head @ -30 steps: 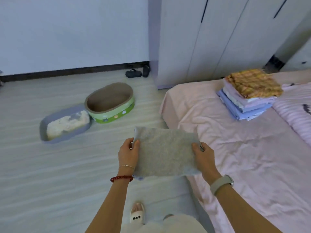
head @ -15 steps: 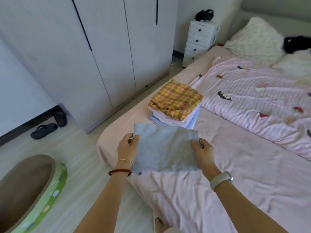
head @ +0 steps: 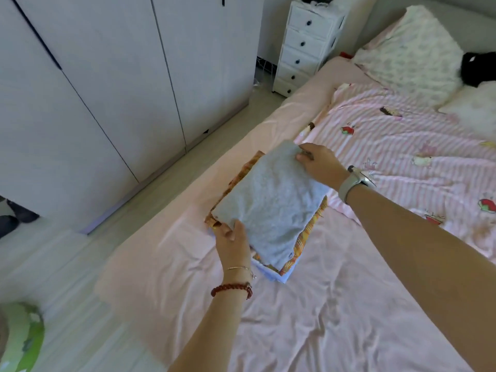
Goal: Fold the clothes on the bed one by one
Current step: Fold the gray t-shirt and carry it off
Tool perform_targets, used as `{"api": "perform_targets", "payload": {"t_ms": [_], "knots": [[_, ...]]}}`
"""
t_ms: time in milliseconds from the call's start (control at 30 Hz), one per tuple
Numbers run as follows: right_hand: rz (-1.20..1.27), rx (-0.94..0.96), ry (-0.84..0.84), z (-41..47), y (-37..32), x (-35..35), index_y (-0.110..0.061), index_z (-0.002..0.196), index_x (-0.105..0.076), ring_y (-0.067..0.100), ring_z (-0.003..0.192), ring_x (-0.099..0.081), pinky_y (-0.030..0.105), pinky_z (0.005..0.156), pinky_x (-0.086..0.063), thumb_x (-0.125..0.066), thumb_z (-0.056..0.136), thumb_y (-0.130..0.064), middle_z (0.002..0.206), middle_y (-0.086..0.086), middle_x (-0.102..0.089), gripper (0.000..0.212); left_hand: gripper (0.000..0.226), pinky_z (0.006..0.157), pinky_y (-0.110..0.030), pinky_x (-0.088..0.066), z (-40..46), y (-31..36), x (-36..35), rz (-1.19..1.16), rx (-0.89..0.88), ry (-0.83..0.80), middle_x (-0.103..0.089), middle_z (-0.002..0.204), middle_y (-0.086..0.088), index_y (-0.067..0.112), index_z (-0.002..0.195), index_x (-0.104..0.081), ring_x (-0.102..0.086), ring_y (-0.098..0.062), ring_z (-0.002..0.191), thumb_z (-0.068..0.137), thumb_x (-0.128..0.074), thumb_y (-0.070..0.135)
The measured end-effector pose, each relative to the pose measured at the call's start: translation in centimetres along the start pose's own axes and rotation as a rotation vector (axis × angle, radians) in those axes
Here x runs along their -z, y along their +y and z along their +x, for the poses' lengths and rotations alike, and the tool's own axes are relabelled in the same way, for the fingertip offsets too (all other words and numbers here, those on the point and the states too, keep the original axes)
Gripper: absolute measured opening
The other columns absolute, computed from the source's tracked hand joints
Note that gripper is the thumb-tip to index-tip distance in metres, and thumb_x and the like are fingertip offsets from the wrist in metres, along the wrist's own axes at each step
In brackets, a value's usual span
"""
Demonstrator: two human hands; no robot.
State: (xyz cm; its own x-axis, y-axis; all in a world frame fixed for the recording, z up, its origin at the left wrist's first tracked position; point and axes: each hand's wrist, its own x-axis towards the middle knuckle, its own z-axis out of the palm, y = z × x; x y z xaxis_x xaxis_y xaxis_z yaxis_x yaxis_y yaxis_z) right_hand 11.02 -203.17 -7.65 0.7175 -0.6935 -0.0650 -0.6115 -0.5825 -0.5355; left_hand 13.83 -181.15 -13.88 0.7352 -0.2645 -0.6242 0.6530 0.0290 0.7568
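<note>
The folded grey garment (head: 271, 205) lies on top of the stack of folded clothes (head: 303, 242) — a yellow plaid piece right under it — on the pink sheet of the bed (head: 335, 318). The left hand (head: 233, 244) grips its near corner, thumb on top, fingers tucked beneath; the right hand (head: 319, 163) pinches the far corner. A striped quilt (head: 418, 157) lies just beside the stack, white drawers (head: 306, 47) beyond
</note>
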Motion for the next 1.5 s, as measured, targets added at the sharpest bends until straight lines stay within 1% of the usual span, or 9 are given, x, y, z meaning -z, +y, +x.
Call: {"api": "perform_targets", "payload": {"t_ms": [133, 267, 367, 533, 700, 900, 1000, 1200, 1500], "knots": [[-0.294, -0.035, -0.085, 3.2, 1.8, -3.3, -0.017, 0.137, -0.043, 0.030, 0.126, -0.039, 0.043, 0.105, -0.026, -0.044, 0.096, -0.022, 0.137, 0.011, -0.043, 0.042, 0.031, 0.077, -0.040, -0.053, 2.8, -2.2, -0.5, 0.318, 0.121, -0.009, -0.052, 0.104, -0.018, -0.002, 0.106, -0.045, -0.055, -0.030, 0.093, 0.087, -0.061, 0.017], [-0.514, 0.172, 0.168, 0.5, 2.6, -7.8, -0.013, 0.134, -0.048, 0.035, 0.130, -0.037, 0.059, 0.109, -0.018, -0.042, 0.093, -0.021, 0.137, 0.015, -0.045, 0.042, 0.066, 0.084, -0.045, -0.042, 4.4, -2.9, 0.9, 1.081, -0.646, 0.161, -0.049, 0.120, -0.021, 0.004, 0.125, -0.048, -0.044, -0.037, 0.111, 0.073, -0.073, 0.036], [-0.569, 0.268, 0.026, -1.0, 3.4, -10.3, -0.020, 0.139, -0.043, 0.036, 0.135, -0.031, 0.058, 0.109, -0.018, -0.035, 0.097, -0.032, 0.145, 0.012, -0.039, 0.045, 0.066, 0.104, -0.053, -0.027, 5.9, -3.2, 0.4, 1.368, -1.053, -0.028, -0.045, 0.137, -0.020, 0.019, 0.132, -0.050, -0.035, -0.039, 0.128, 0.080, -0.047, 0.059], [-0.646, 0.065, -0.246, 0.3, 5.6, -11.4, -0.035, 0.148, -0.004, 0.027, 0.144, 0.001, 0.048, 0.115, -0.004, -0.017, 0.099, -0.043, 0.157, 0.001, -0.003, 0.051, 0.080, 0.112, -0.055, 0.002, 7.8, -4.2, -0.2, 1.741, -0.710, -0.488, 0.001, 0.157, -0.012, 0.035, 0.148, -0.012, 0.006, -0.035, 0.143, 0.081, -0.030, 0.075], [-0.387, -0.095, -0.073, -2.9, 4.0, -8.9, -0.028, 0.148, -0.016, 0.024, 0.145, 0.000, 0.050, 0.115, 0.002, -0.031, 0.098, -0.031, 0.157, 0.002, -0.008, 0.052, 0.077, 0.109, -0.059, 0.003, 7.1, -1.6, -0.7, 1.703, -0.740, -0.528, 0.006, 0.157, -0.009, 0.034, 0.148, -0.007, 0.008, -0.032, 0.143, 0.085, -0.034, 0.068], [-0.070, -0.526, 0.408, -18.6, 2.4, -5.0, -0.015, 0.138, -0.044, 0.026, 0.140, -0.023, 0.045, 0.114, -0.016, -0.047, 0.094, -0.017, 0.147, 0.008, -0.037, 0.044, 0.050, 0.098, -0.064, -0.031, -0.8, 1.0, -0.1, 1.351, -1.171, -0.519, -0.051, 0.132, -0.020, 0.009, 0.124, -0.058, -0.044, -0.043, 0.125, 0.082, -0.062, 0.036], [-0.040, -0.712, 0.559, -30.2, 2.7, -4.4, -0.006, 0.127, -0.056, 0.034, 0.131, -0.039, 0.046, 0.108, -0.028, -0.055, 0.089, -0.007, 0.134, 0.016, -0.052, 0.038, 0.051, 0.095, -0.059, -0.039, -5.8, -1.9, 0.1, 1.434, -1.207, -0.731, -0.056, 0.127, -0.020, 0.007, 0.121, -0.061, -0.050, -0.042, 0.119, 0.073, -0.075, 0.021], [0.018, -1.080, 0.679, -51.9, 5.2, -5.7, -0.001, 0.115, -0.063, 0.036, 0.117, -0.052, 0.045, 0.099, -0.039, -0.058, 0.085, -0.002, 0.119, 0.017, -0.062, 0.030, 0.052, 0.106, -0.036, -0.030, -16.3, -12.7, 1.7, 1.701, -1.073, -1.147, -0.032, 0.148, -0.006, 0.017, 0.141, -0.037, -0.029, -0.021, 0.137, 0.092, -0.043, 0.034], [0.021, -1.405, 0.679, -81.9, 7.1, -7.4, -0.010, 0.125, -0.056, 0.028, 0.121, -0.047, 0.038, 0.101, -0.032, -0.050, 0.091, -0.015, 0.127, 0.007, -0.057, 0.034, 0.047, 0.102, -0.034, -0.034, -39.0, -28.9, 8.9, 1.682, -1.161, -1.611, -0.044, 0.140, -0.004, 0.015, 0.136, -0.044, -0.039, -0.021, 0.129, 0.091, -0.049, 0.026]]}}
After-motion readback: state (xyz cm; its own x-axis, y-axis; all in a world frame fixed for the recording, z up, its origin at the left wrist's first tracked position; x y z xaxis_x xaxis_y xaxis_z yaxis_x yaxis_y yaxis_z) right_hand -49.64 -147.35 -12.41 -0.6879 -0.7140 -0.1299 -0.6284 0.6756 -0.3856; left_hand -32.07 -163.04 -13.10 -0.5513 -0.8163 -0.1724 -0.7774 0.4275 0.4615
